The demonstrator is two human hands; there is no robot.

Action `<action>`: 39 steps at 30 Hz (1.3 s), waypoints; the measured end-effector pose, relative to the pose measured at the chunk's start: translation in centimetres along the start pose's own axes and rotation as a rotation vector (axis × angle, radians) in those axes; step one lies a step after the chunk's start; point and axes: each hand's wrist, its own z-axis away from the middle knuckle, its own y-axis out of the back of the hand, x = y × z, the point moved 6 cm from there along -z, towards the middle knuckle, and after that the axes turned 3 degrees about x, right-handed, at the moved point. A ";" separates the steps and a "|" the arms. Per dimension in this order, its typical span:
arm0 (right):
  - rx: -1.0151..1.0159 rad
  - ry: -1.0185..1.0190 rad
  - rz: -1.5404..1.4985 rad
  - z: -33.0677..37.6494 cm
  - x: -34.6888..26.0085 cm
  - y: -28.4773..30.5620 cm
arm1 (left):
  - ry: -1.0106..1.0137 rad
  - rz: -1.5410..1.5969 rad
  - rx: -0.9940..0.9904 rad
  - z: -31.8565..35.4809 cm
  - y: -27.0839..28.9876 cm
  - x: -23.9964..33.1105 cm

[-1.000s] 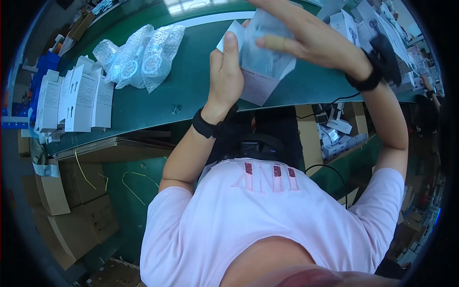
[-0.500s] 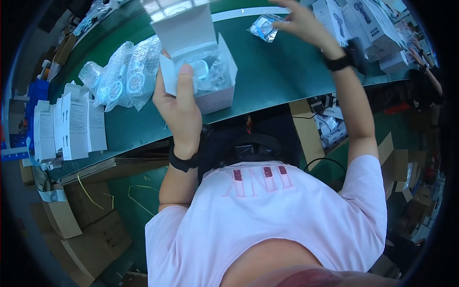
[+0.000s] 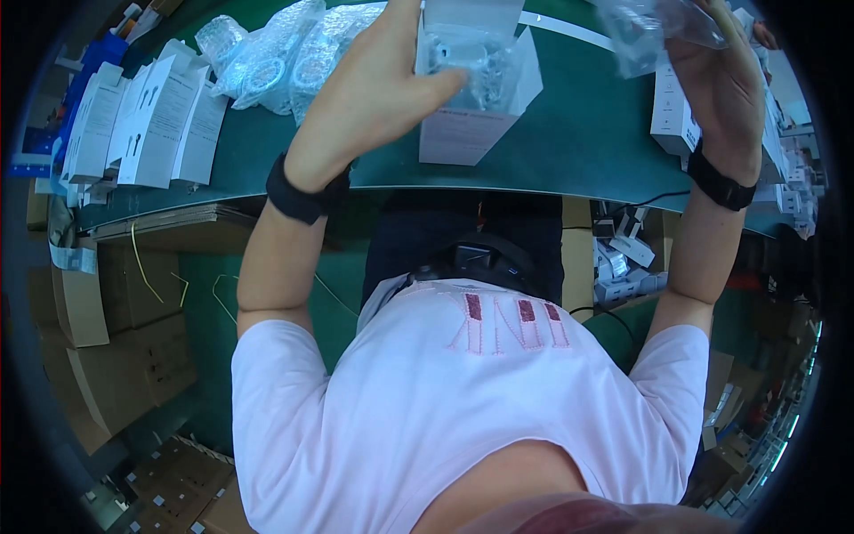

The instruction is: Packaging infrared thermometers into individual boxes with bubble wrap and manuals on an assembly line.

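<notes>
Left hand (image 3: 378, 93) grips open white card box (image 3: 480, 98), crinkled clear pouch inside, at 12 o'clock on smooth green worktop (image 3: 587, 133). Right hand (image 3: 725, 84) pinches glossy clear bag (image 3: 654, 27), 1 o'clock. Bubble-wrap bundles (image 3: 276, 53) at 11.

**Green workbench with cartons stored beneath**

A long green workbench (image 3: 587, 151) is seen across the top. Flat white cartons (image 3: 142, 125) are stacked at its left end. Brown cardboard boxes (image 3: 98, 356) are piled on the floor below, at the left.
</notes>
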 end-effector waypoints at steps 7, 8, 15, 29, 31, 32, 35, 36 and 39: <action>-0.510 0.026 0.928 1.2 3.2 -8.5 | -0.741 0.061 0.266 2.0 0.5 -4.7; -0.505 0.022 0.935 1.1 2.7 -8.3 | -0.802 0.064 0.298 1.9 0.3 -4.1; -1.225 0.357 1.159 1.9 1.9 -12.5 | 0.149 -0.073 0.150 1.6 -0.2 -1.7; -1.405 -0.279 1.609 2.6 6.0 -12.6 | 0.226 0.439 0.210 3.6 -1.3 -5.2; -1.484 -0.278 1.645 3.3 7.6 -12.6 | 0.268 0.585 0.225 4.0 -1.8 -5.4; -1.550 -0.281 1.692 3.8 8.4 -12.3 | 0.185 0.641 0.204 4.3 -2.0 -5.5; -1.315 -0.049 1.335 2.7 5.3 -11.6 | 0.090 0.705 0.180 5.0 -0.9 -7.5; -1.076 0.226 1.151 1.7 2.8 -9.9 | 0.014 0.602 0.156 5.7 0.1 -7.6; -0.539 -0.039 1.021 -0.4 -0.2 1.2 | -0.118 0.546 0.095 4.8 -0.5 -6.5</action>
